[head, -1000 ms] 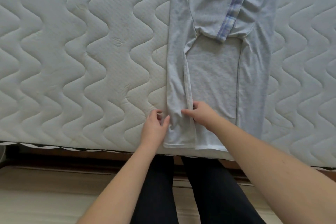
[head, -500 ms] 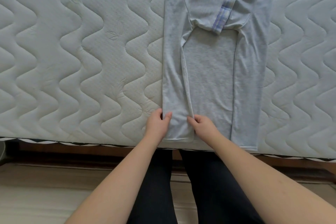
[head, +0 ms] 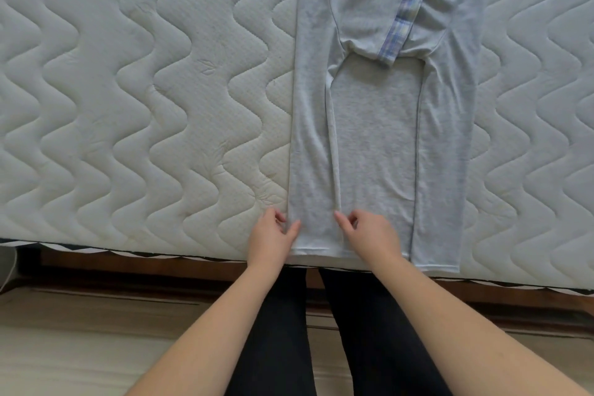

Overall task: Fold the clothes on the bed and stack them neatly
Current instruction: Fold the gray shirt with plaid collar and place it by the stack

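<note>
A light grey shirt (head: 376, 138) lies flat on the bed (head: 144, 90), both sides folded inward. A plaid-trimmed sleeve (head: 401, 16) lies across its upper part.

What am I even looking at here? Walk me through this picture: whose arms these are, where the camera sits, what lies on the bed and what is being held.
There is no machine here. The camera is worn on a person's head and looks forward and down, so the two bare arms reaching up from the bottom belong to the wearer, and the dark trousers are their legs.

In front of them is a white quilted mattress. On it lies a light grey shirt, both long sides folded inward and a sleeve with a blue plaid cuff laid across the top.

The left hand and right hand sit at the near hem, either side of the left folded strip. Their fingers are loosely curled at the cloth; whether they pinch it I cannot tell.
</note>
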### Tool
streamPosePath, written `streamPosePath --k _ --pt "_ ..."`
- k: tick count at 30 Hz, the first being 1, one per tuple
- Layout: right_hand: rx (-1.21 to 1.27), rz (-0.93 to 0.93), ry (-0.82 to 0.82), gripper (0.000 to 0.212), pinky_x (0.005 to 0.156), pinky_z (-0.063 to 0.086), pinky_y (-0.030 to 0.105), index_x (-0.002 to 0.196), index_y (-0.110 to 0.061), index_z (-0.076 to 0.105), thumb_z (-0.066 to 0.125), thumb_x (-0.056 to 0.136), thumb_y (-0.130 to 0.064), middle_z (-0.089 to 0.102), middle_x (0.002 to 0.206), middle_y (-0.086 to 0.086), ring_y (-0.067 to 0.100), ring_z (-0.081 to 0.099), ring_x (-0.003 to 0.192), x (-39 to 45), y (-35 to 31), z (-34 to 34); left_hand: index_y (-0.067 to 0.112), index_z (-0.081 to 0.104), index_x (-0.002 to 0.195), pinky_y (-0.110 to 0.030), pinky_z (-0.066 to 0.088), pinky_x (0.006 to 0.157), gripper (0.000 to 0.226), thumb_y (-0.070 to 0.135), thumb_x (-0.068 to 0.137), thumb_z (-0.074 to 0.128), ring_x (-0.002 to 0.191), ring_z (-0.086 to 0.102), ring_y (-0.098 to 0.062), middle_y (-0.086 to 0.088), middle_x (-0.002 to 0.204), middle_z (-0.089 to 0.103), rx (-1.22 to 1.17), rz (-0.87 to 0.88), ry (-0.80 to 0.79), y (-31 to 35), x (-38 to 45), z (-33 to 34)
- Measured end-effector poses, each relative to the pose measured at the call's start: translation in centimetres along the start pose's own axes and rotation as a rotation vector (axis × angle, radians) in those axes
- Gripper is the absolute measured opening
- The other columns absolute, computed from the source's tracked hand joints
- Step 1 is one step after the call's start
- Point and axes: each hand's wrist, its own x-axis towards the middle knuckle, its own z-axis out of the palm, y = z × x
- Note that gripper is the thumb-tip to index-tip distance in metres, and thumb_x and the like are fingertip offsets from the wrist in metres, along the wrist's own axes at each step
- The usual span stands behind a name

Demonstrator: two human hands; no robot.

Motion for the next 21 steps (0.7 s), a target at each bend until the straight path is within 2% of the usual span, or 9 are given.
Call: streamPosePath --k 3,5,8,10,13,16,18,21 --pt "0.124 -0.033 0.129 0.033 0.062 0.039 0.031 0.088 -0.023 0.060 0.044 0.097 -0.051 0.065 0.081 0.000 0.026 0.062 0.083 2.9 -2.1 -3.5 0.022 0.055 0.096 -0.020 0.038 0.062 0.019 0.036 0.088 0.066 0.076 0.055 -0.009 0.003 0.089 0.058 -0.084 0.113 0.085 2.2 2.4 -1.4" --pt "0.237 -0.075 0.197 0.025 0.069 0.039 0.030 0.101 -0.018 0.062 0.048 0.098 -0.039 0.067 0.093 0.003 0.026 0.062 0.092 5.2 -4.1 -5.9 0.018 0.058 0.107 -0.018 0.039 0.068 0.021 0.029 0.091 0.064 0.076 0.055 -0.009 -0.001 0.096 0.061 -0.141 0.170 0.113 4.4 4.9 -2.3" --pt "0.381 -0.113 0.256 0.037 0.088 0.044 0.034 0.126 -0.012 0.055 0.050 0.097 -0.034 0.064 0.117 0.007 0.026 0.058 0.109 8.8 -7.9 -9.2 0.012 0.059 0.116 -0.015 0.038 0.072 0.026 0.023 0.093 0.062 0.078 0.056 -0.011 -0.006 0.100 0.063 -0.203 0.205 0.158 8.2 8.9 -3.7" --pt "0.412 -0.115 0.271 0.043 0.096 0.045 0.039 0.131 -0.013 0.052 0.051 0.097 -0.039 0.061 0.124 0.008 0.026 0.056 0.115 11.1 -10.2 -11.1 0.011 0.059 0.119 -0.019 0.042 0.077 0.028 0.022 0.094 0.061 0.082 0.058 -0.013 -0.006 0.102 0.064 -0.233 0.216 0.166 10.7 11.4 -4.6" --pt "0.387 -0.092 0.252 0.038 0.090 0.050 0.041 0.120 -0.017 0.056 0.056 0.093 -0.045 0.064 0.115 0.004 0.025 0.060 0.106 13.8 -12.6 -13.0 0.012 0.061 0.117 -0.025 0.046 0.081 0.026 0.021 0.093 0.062 0.086 0.061 -0.016 -0.004 0.102 0.066 -0.217 0.276 0.171 13.6 14.3 -5.8" --pt "0.366 -0.068 0.247 0.023 0.082 0.051 0.036 0.106 -0.021 0.059 0.060 0.090 -0.038 0.066 0.104 0.002 0.023 0.062 0.097 15.0 -12.9 -13.3 0.013 0.063 0.115 -0.028 0.047 0.083 0.026 0.021 0.090 0.065 0.088 0.062 -0.018 -0.002 0.101 0.067 -0.194 0.312 0.196 15.6 16.4 -6.6" --pt "0.398 -0.058 0.262 0.014 0.077 0.049 0.033 0.097 -0.022 0.060 0.060 0.090 -0.034 0.066 0.097 0.001 0.023 0.062 0.093 15.3 -12.3 -13.1 0.014 0.061 0.117 -0.026 0.045 0.083 0.032 0.024 0.088 0.070 0.088 0.060 -0.015 0.002 0.096 0.064 -0.193 0.277 0.181 16.3 17.4 -6.9" --pt "0.468 -0.032 0.305 0.010 0.073 0.046 0.031 0.090 -0.021 0.060 0.061 0.091 -0.031 0.065 0.089 -0.001 0.022 0.062 0.089 15.1 -10.9 -13.2 0.016 0.061 0.114 -0.024 0.045 0.079 0.034 0.024 0.084 0.074 0.084 0.059 -0.014 0.009 0.084 0.059 -0.171 0.232 0.144 16.9 18.0 -7.0"
